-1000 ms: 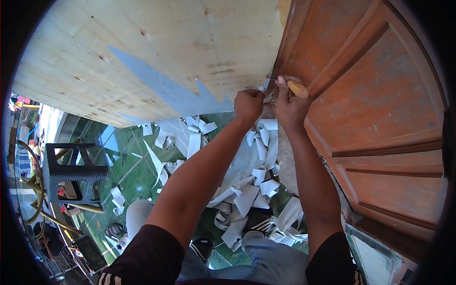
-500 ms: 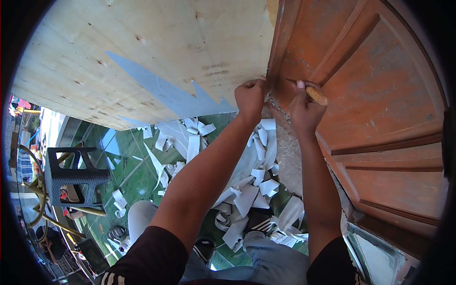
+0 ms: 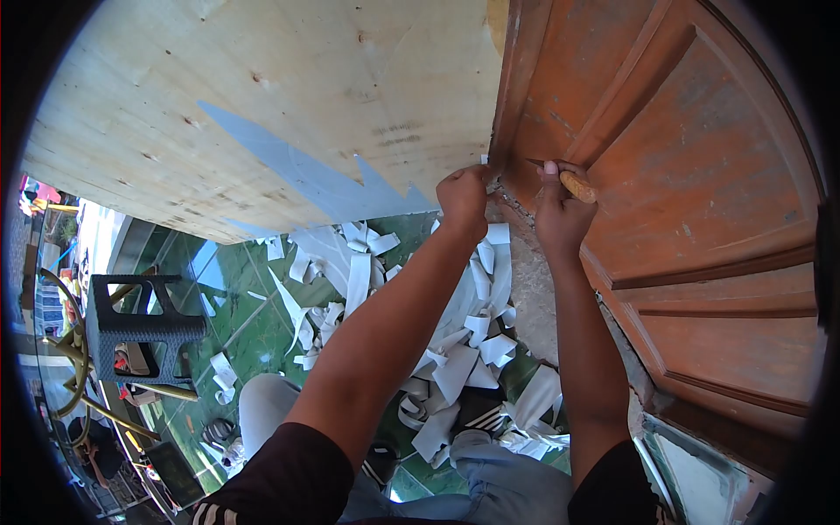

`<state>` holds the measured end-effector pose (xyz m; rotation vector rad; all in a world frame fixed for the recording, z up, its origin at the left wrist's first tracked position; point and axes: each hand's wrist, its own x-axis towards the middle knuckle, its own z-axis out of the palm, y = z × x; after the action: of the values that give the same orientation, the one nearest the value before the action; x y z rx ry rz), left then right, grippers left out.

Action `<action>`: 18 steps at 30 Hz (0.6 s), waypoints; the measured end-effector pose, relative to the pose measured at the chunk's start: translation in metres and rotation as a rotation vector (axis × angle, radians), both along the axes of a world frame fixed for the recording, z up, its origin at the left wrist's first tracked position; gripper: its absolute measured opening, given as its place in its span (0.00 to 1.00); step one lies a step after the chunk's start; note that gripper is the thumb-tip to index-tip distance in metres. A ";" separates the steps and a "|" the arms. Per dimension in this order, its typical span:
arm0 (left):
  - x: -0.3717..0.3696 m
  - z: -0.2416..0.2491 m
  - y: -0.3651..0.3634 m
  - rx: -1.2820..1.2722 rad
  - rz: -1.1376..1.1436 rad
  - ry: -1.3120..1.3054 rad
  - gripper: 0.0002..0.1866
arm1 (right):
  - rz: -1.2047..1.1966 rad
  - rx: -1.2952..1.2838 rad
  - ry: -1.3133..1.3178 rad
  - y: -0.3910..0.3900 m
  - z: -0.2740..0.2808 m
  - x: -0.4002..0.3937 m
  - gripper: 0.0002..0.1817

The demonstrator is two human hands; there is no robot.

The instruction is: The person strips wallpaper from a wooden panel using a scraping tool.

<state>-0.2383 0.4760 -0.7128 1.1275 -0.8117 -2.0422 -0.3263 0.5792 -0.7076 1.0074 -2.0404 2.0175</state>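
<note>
My right hand [image 3: 562, 203] is closed around the light brown handle of a small pointed tool [image 3: 578, 186], its thin tip directed left near the edge of the reddish-brown wooden door [image 3: 700, 166]. My left hand [image 3: 463, 199] is closed at the lower right corner of the pale wooden panel [image 3: 289, 61]. A small white bit shows just above its fingertips; what the fingers pinch is too small to name. Light blue-grey jagged patches [image 3: 289, 162] lie on the panel's lower part.
Curled white strips [image 3: 455, 372] are scattered over the green tiled floor [image 3: 254, 324] around my legs. A dark plastic stool [image 3: 144, 328] lies at the left, beside curved gold-coloured tubing [image 3: 74, 385]. A person [image 3: 105, 457] is at the lower left.
My left hand has moved slightly down along the panel's edge, and a small white bit now shows above it. My right hand has shifted a little down with the tool.
</note>
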 end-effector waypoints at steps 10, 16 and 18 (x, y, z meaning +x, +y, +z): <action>0.033 -0.033 0.011 -0.249 -0.170 -0.409 0.25 | -0.015 0.051 -0.033 0.004 -0.001 0.005 0.12; 0.007 -0.013 -0.008 -0.134 -0.131 -0.128 0.28 | -0.016 0.058 -0.001 0.006 -0.001 0.003 0.12; 0.000 -0.001 -0.006 -0.067 -0.115 -0.046 0.28 | -0.026 0.068 0.016 0.007 -0.002 0.003 0.12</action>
<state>-0.2380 0.4699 -0.7138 1.1168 -0.9807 -2.0724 -0.3232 0.5861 -0.7091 1.0001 -2.1160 1.9335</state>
